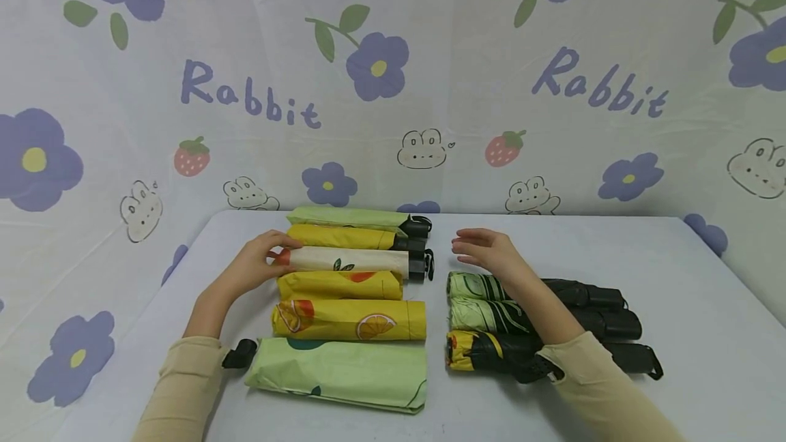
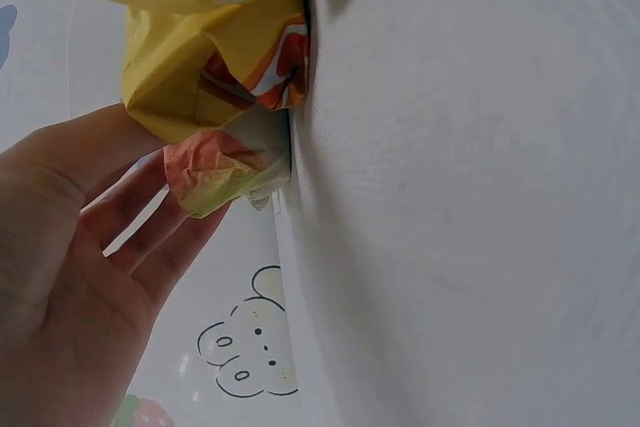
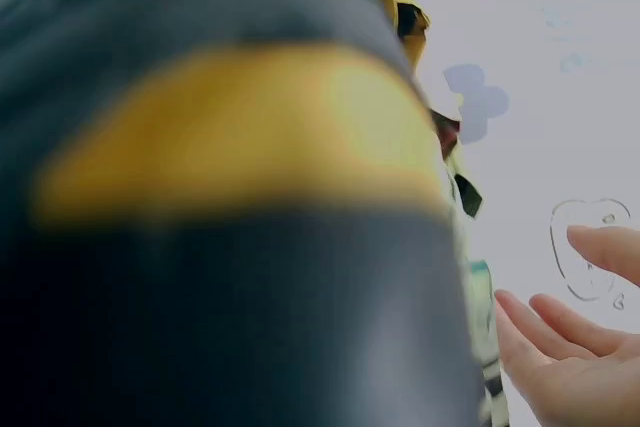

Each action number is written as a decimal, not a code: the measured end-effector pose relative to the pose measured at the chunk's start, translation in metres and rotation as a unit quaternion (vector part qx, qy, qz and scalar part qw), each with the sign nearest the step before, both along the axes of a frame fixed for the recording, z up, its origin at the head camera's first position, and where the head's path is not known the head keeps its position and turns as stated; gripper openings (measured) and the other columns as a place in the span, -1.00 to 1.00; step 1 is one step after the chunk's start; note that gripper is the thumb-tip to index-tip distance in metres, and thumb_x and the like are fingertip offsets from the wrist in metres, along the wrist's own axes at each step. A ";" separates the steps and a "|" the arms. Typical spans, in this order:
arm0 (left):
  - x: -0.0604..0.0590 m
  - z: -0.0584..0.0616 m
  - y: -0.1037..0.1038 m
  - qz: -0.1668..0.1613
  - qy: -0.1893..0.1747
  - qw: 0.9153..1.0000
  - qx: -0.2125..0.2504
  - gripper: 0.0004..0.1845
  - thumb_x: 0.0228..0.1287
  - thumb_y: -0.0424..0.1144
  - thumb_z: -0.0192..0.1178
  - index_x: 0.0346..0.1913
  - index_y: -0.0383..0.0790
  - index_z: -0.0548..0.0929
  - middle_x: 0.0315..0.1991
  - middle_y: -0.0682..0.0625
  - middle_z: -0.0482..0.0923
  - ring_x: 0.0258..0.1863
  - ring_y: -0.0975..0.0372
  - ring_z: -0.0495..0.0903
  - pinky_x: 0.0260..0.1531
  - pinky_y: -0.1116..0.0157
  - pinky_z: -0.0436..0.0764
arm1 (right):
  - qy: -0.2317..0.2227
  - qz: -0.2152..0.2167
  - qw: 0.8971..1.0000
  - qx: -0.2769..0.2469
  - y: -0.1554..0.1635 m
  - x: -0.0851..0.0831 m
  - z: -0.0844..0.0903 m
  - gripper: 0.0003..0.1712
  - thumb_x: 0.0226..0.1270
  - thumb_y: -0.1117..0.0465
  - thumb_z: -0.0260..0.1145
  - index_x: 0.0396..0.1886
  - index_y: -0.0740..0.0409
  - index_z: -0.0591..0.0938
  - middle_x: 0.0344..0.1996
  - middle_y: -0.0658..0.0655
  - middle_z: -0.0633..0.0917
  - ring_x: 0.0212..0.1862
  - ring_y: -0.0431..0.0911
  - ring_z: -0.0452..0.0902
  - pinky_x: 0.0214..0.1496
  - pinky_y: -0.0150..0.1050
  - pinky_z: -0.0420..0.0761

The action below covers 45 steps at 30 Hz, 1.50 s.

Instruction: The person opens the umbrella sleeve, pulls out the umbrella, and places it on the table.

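My left hand (image 1: 253, 263) grips the left end of a cream folded umbrella (image 1: 350, 260), thumb on the near side and fingers on the far side. Up close in the left wrist view, the umbrella's reddish-green end (image 2: 212, 169) sits between thumb and fingers, beside a yellow umbrella's end (image 2: 190, 72). My right hand (image 1: 494, 251) hovers with spread, slightly bent fingers and holds nothing. Just below it lies a green-and-black striped folded umbrella (image 1: 475, 285). A blurred dark surface with a yellow band (image 3: 240, 137) fills much of the right wrist view.
In the left column, a yellow umbrella (image 1: 344, 237) and a light green one (image 1: 350, 217) lie behind; yellow (image 1: 331, 286), orange-print (image 1: 350, 320) and light green (image 1: 344, 372) ones lie in front. On the right are another striped one (image 1: 475, 314) and a yellow-black one (image 1: 463, 351).
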State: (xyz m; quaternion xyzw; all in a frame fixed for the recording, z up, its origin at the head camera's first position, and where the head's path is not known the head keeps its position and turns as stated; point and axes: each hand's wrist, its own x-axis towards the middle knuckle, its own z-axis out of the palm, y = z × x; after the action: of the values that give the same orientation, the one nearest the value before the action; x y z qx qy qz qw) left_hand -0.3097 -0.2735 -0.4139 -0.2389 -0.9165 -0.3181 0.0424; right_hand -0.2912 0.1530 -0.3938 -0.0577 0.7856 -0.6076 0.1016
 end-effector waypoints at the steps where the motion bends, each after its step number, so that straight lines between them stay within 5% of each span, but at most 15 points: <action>1: 0.000 0.000 0.000 0.000 0.000 1.000 0.001 -0.58 0.02 -0.41 0.31 0.01 -0.20 0.56 -0.01 -0.08 0.48 -0.03 0.08 0.48 -0.07 0.12 0.56 | -0.002 0.004 1.000 -0.002 -0.003 0.000 0.000 -0.45 0.33 0.16 0.12 0.26 0.26 0.30 0.19 0.31 0.43 0.20 0.10 0.40 0.22 -0.05 0.40; 12: -0.001 -0.001 0.000 0.001 -0.003 1.000 -0.002 -0.59 0.01 -0.40 0.31 0.00 -0.18 0.55 0.00 -0.08 0.48 -0.03 0.09 0.47 -0.06 0.12 0.55 | -0.016 0.035 0.999 0.000 -0.030 -0.003 -0.004 -0.43 0.29 0.15 0.17 0.23 0.31 0.33 0.18 0.32 0.42 0.20 0.13 0.38 0.23 -0.05 0.39; 32: -0.003 -0.002 0.000 0.002 -0.002 1.000 -0.002 -0.59 -0.01 -0.37 0.34 -0.02 -0.15 0.57 -0.01 -0.07 0.50 -0.04 0.10 0.47 -0.08 0.11 0.55 | -0.019 0.091 0.991 0.099 -0.044 -0.008 0.011 -0.45 0.30 0.09 0.15 0.22 0.25 0.37 0.18 0.25 0.44 0.20 0.09 0.39 0.24 -0.04 0.38; 45: 0.000 -0.001 -0.002 -0.004 -0.002 1.000 0.000 -0.59 0.00 -0.36 0.33 -0.01 -0.16 0.56 -0.01 -0.08 0.50 -0.04 0.09 0.48 -0.07 0.10 0.55 | -0.017 0.047 0.997 0.051 -0.051 -0.008 0.013 -0.53 0.29 0.20 0.16 0.15 0.32 0.43 0.10 0.31 0.51 0.10 0.13 0.47 0.17 -0.05 0.44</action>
State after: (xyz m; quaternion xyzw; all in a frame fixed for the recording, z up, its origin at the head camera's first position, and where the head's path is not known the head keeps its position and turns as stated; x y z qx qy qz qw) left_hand -0.3100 -0.2758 -0.4149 -0.2422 -0.9156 -0.3186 0.0392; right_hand -0.2994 0.1017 -0.3808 -0.0786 0.8103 -0.5621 0.1461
